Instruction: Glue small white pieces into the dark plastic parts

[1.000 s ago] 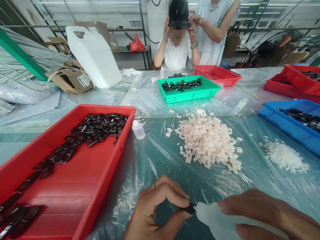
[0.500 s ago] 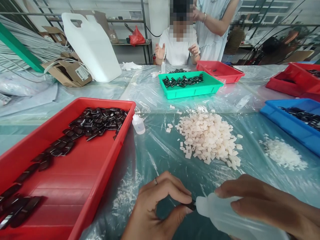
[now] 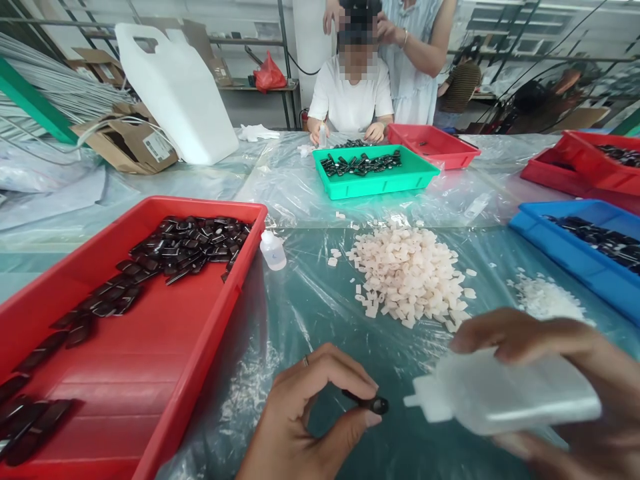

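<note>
Small black plastic part (image 3: 371,403), pinched in our left hand (image 3: 305,420), sits just off the nozzle (image 3: 416,400) of the translucent squeeze bottle (image 3: 505,393) our right hand (image 3: 570,360) grips; we should align them steadily.

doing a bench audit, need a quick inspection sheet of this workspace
surface: clear wrinkled plastic sheet covers it
job's things: small black oblong part; translucent white squeeze bottle, nozzle beside the part, not touching
clutter: red plastic tray of black parts; pile of off-white blocks; small white dropper bottle; green plastic tray; blue plastic tray
hands: left hand pinches the part in its fingers; right hand grips the squeeze bottle
cables: white wire looped over the cardboard box
surroundings: large white plastic jug; person in white shirt seated opposite
</note>
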`<action>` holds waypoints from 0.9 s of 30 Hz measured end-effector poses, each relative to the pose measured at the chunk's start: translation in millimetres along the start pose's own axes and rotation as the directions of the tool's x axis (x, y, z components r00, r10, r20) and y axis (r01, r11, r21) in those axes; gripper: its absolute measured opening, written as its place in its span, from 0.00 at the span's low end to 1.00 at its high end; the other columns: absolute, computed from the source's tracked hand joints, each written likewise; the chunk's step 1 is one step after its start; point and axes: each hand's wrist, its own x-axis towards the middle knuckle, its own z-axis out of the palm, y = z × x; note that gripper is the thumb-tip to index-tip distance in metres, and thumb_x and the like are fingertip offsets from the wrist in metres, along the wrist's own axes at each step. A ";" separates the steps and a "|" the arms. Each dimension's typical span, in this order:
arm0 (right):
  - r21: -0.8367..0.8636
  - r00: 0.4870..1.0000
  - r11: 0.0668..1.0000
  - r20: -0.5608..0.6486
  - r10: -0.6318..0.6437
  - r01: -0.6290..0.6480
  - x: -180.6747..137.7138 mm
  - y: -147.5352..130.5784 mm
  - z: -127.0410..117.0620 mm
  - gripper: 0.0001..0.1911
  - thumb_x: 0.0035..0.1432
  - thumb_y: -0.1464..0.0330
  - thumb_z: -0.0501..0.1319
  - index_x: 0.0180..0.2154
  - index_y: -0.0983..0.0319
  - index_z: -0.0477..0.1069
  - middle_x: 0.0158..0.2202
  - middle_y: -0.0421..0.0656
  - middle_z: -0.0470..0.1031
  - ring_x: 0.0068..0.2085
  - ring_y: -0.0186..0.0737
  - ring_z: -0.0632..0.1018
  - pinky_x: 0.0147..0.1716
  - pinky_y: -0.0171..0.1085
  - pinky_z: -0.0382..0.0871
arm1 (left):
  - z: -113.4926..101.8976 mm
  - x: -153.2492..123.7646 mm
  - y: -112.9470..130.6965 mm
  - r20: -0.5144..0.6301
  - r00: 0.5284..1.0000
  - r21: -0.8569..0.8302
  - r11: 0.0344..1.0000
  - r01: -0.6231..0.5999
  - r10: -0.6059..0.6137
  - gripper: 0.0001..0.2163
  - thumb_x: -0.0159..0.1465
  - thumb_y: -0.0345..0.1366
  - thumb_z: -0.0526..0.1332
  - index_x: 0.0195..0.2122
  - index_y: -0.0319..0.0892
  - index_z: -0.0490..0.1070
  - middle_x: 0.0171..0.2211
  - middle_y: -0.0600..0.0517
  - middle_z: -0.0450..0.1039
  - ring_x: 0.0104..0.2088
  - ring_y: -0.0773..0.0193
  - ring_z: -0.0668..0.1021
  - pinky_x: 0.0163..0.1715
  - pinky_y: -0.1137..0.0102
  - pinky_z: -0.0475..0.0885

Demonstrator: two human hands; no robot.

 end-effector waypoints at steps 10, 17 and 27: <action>0.369 0.952 0.879 0.170 0.254 -0.301 20.2 21.9 23.4 0.16 0.59 0.67 0.70 0.48 0.53 0.72 0.44 0.41 0.77 0.45 0.41 0.79 0.43 0.37 0.75 | 2.5 -1.0 3.4 -0.055 0.998 -0.054 0.999 0.007 -0.010 0.03 0.63 0.36 0.71 0.33 0.49 0.79 0.35 0.54 0.79 0.36 0.65 0.80 0.38 0.76 0.75; 0.219 0.940 0.944 0.288 0.181 -0.248 2.6 9.0 66.8 0.23 0.47 0.74 0.73 0.45 0.57 0.72 0.45 0.39 0.81 0.46 0.41 0.83 0.47 0.37 0.77 | -21.2 11.7 2.8 -0.210 0.978 0.119 0.993 0.023 0.003 0.06 0.62 0.39 0.72 0.36 0.49 0.77 0.39 0.55 0.80 0.42 0.66 0.81 0.44 0.81 0.75; -0.320 0.981 0.929 -0.003 0.194 -0.184 15.4 68.1 -10.1 0.11 0.71 0.61 0.60 0.50 0.60 0.72 0.46 0.44 0.76 0.37 0.36 0.77 0.39 0.41 0.76 | -6.7 11.6 6.5 -0.293 0.956 -0.053 0.997 -0.049 0.031 0.11 0.55 0.43 0.77 0.33 0.46 0.78 0.34 0.56 0.80 0.38 0.65 0.81 0.44 0.79 0.76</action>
